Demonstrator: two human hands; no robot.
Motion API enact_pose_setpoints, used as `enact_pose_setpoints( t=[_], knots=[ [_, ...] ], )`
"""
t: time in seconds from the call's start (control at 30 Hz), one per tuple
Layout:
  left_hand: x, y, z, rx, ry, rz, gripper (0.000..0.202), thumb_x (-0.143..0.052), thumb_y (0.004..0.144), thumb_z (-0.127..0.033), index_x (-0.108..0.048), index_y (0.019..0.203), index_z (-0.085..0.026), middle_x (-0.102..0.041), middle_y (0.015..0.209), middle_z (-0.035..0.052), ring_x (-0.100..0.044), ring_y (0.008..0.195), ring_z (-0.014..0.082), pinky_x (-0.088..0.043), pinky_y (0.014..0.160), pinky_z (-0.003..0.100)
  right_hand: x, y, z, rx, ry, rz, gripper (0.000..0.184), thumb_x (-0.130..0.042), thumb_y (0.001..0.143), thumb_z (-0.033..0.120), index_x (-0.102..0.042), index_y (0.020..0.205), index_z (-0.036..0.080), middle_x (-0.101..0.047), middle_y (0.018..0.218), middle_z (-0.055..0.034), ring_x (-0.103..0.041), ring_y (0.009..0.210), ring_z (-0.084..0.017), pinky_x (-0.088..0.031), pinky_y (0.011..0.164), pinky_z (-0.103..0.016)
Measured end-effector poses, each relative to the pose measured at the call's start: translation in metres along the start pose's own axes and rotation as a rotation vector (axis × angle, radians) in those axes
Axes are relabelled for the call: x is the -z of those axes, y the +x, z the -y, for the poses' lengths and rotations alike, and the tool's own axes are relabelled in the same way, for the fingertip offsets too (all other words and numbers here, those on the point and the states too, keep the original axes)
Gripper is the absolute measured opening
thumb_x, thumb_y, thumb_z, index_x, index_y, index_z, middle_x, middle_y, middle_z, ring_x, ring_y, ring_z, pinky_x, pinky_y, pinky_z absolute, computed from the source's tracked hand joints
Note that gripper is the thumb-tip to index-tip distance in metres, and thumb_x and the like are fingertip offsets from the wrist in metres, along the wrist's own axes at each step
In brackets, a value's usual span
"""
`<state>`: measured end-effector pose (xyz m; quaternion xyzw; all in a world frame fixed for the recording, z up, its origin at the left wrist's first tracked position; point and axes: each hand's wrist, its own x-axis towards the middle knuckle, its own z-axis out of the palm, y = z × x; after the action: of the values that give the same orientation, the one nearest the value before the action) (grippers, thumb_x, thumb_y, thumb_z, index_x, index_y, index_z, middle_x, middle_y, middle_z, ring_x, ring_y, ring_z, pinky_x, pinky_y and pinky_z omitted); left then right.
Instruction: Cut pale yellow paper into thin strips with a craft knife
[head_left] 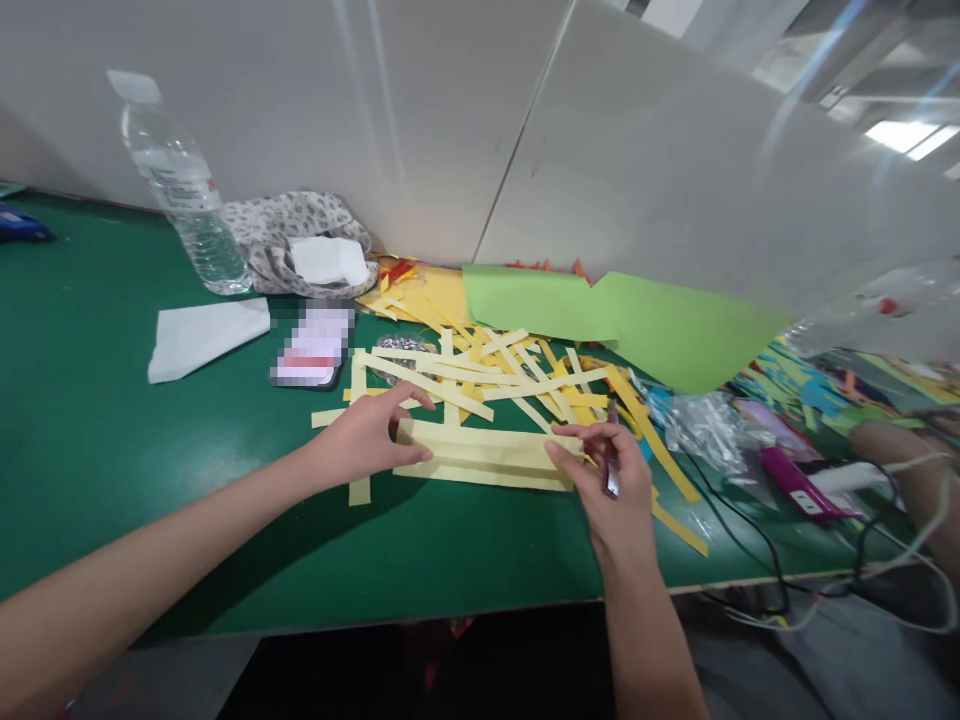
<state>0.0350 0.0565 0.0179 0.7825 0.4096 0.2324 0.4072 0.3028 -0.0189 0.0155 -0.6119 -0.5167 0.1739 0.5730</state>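
A green tabletop (112, 440) carries a heap of pale yellow paper strips (480, 380) near its middle, with a wider folded yellow strip (484, 455) toward the front edge. Green paper sheets (615, 315) lie at the back edge. Toward the back left corner stand a water bottle (184, 195) and a patterned cloth pouch (300, 235), with a white tissue (206, 335) and a phone (315, 348) in front of them.

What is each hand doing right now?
Left hand: open, fingers flat on the paper strip.
Right hand: fingers on the strip's other end, a slim tool tucked in it.
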Motion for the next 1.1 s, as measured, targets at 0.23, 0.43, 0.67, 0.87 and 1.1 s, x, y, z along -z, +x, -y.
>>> enact_pose_setpoints(
  t=[0.23,0.43,0.67,0.87,1.1],
  knots=[
    [0.005,0.003,0.003,-0.033,0.077,0.084,0.03,-0.068,0.072,-0.039,-0.058,0.095,-0.022,-0.043,0.05,-0.0089,-0.042,0.046,0.0115,-0.027,0.044,0.021,-0.011,-0.007,0.009,0.082,-0.155,-0.197,0.025,-0.072,0.076,0.033,-0.052,0.085,0.021,-0.068,0.103,-0.0102,-0.065,0.095,-0.024,-0.051,0.077,-0.038],
    [0.005,0.003,0.001,0.016,0.045,0.151,0.037,-0.069,0.071,-0.039,-0.056,0.101,-0.023,-0.048,0.055,-0.0084,-0.038,0.045,0.0102,-0.025,0.043,0.021,-0.031,-0.04,0.033,0.175,-0.265,0.168,0.012,-0.054,0.091,0.031,-0.057,0.085,0.022,-0.071,0.078,-0.004,-0.065,0.062,-0.017,-0.048,0.057,-0.028],
    [0.015,0.001,0.0,0.001,0.075,0.32,0.051,-0.064,0.068,-0.024,-0.048,0.116,-0.024,-0.057,0.069,-0.0061,-0.046,0.053,0.0111,-0.028,0.046,0.021,-0.038,-0.061,0.023,0.373,-0.525,0.336,0.011,-0.055,0.09,0.028,-0.058,0.083,0.02,-0.067,0.076,-0.0058,-0.063,0.067,-0.019,-0.046,0.06,-0.028],
    [0.023,0.002,0.0,0.027,0.03,0.411,0.058,-0.064,0.067,-0.021,-0.043,0.121,-0.024,-0.057,0.066,-0.0068,-0.055,0.058,0.0133,-0.035,0.05,0.021,-0.037,-0.062,0.024,0.366,-0.534,0.316,0.009,-0.056,0.09,0.027,-0.06,0.089,0.019,-0.069,0.083,-0.0069,-0.065,0.075,-0.02,-0.048,0.066,-0.03],
    [0.023,0.002,0.003,0.022,0.032,0.408,0.057,-0.065,0.067,-0.021,-0.045,0.12,-0.024,-0.064,0.067,-0.0052,-0.061,0.061,0.0146,-0.043,0.054,0.021,-0.035,-0.065,0.021,0.47,-0.62,0.308,0.01,-0.058,0.089,0.023,-0.062,0.096,0.017,-0.072,0.087,-0.0082,-0.065,0.077,-0.022,-0.05,0.07,-0.034]
  ],
)
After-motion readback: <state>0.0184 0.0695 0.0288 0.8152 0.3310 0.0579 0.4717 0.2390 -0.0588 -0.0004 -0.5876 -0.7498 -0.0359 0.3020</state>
